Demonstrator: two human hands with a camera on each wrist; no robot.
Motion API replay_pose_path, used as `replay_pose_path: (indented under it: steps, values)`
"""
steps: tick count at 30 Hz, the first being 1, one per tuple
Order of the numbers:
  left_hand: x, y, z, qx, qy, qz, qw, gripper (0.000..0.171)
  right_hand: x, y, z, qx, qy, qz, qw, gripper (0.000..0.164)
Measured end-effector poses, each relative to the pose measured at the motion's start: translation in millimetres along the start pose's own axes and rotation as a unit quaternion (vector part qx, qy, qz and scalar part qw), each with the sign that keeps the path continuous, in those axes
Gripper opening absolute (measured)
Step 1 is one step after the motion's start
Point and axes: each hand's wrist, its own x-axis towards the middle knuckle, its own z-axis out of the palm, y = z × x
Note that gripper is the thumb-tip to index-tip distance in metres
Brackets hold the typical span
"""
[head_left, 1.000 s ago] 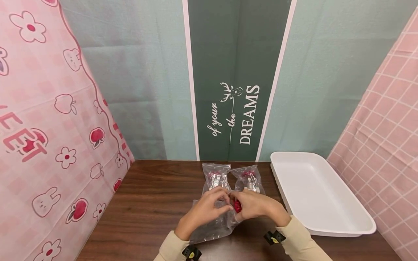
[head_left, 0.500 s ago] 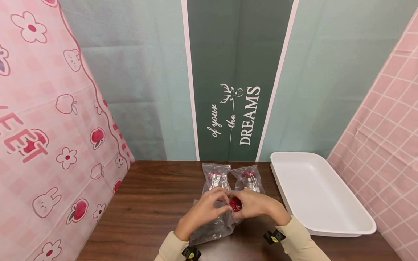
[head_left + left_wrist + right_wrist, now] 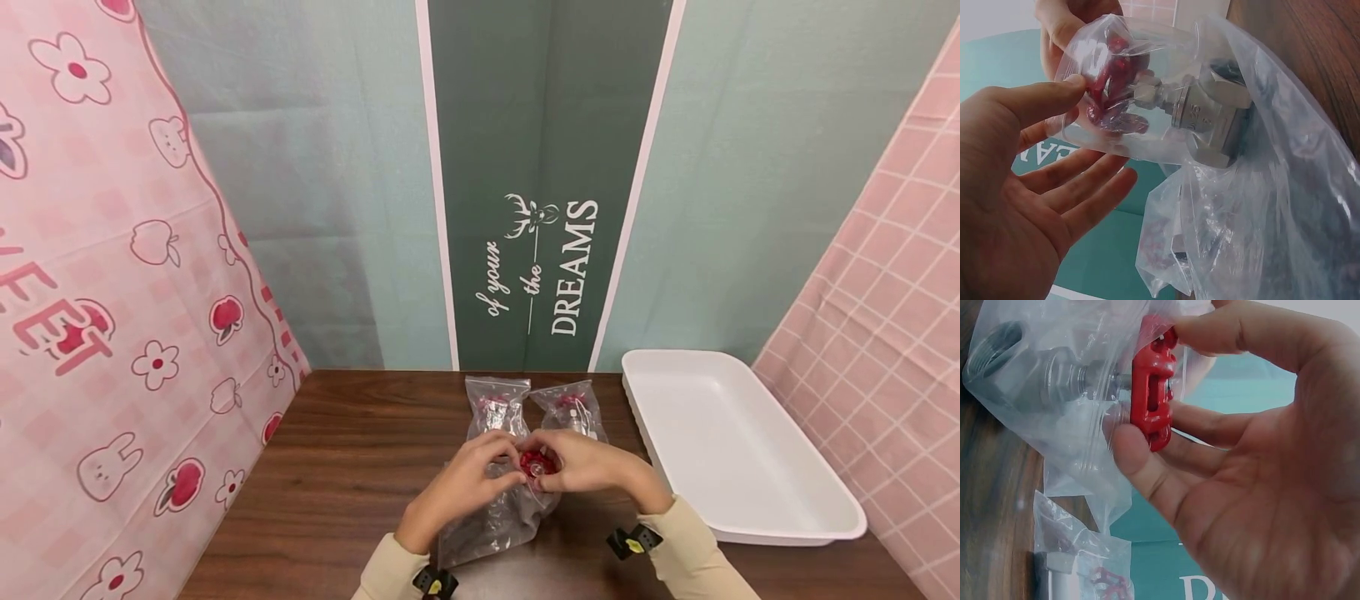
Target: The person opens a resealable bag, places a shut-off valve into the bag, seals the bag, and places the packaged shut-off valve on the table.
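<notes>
A metal valve [image 3: 1210,119] with a red handwheel [image 3: 1154,387] stands inside a clear plastic bag [image 3: 487,521]. In the right wrist view, my right hand [image 3: 581,462] grips the handwheel, thumb on the near rim and fingers on the far side. The wheel pokes partly out at the bag's mouth. My left hand [image 3: 472,479] pinches the bag's edge between thumb and index finger beside the wheel, its other fingers extended below, as the left wrist view shows. The valve's stamped body and threaded opening stay within the plastic.
Two more bagged valves lie just beyond the hands, a left bag [image 3: 497,404] and a right bag [image 3: 573,408]. A white tray [image 3: 738,442] stands to the right on the brown wooden table [image 3: 337,467]. Fabric hangs at the back and both sides.
The red handwheel has shifted slightly left and shows more of its face upward. My right hand has moved a little left with it; the left hand has barely moved.
</notes>
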Motion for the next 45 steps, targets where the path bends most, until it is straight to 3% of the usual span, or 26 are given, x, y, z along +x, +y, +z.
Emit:
replay_pose_path:
  steps: [8,15,21,28,34,40,45]
  values:
    - [-4.3,-0.8,-3.2,-0.009,-0.007,-0.01,0.9999,0.014,0,-3,5,0.051,0.035,0.006,0.998,0.04]
    - [-7.8,-2.2,-4.2,-0.012,-0.001,-0.002,0.9999,0.014,-6,-7,15,0.008,0.082,-0.032,0.996,0.019]
    - [-6.9,-3.2,-4.9,-0.039,0.001,-0.018,0.9991,0.012,-9,-10,22,-0.006,0.113,-0.05,0.992,0.002]
    - [-6.2,-3.1,-4.0,-0.044,0.004,-0.024,0.9987,0.011,-12,-13,35,-0.055,0.144,-0.043,0.987,0.039]
    - [-5.3,-4.7,-2.6,-0.023,0.006,-0.009,0.9997,0.016,-12,-13,41,-0.083,0.163,-0.054,0.982,0.04]
    - [1.4,-9.2,-2.1,-0.076,-0.014,-0.066,0.9948,0.037,-13,-11,41,-0.088,0.162,-0.056,0.981,0.041]
    - [6.9,-14.4,0.3,-0.12,-0.013,-0.107,0.9869,0.033,-13,-8,40,-0.082,0.155,-0.062,0.983,0.041]
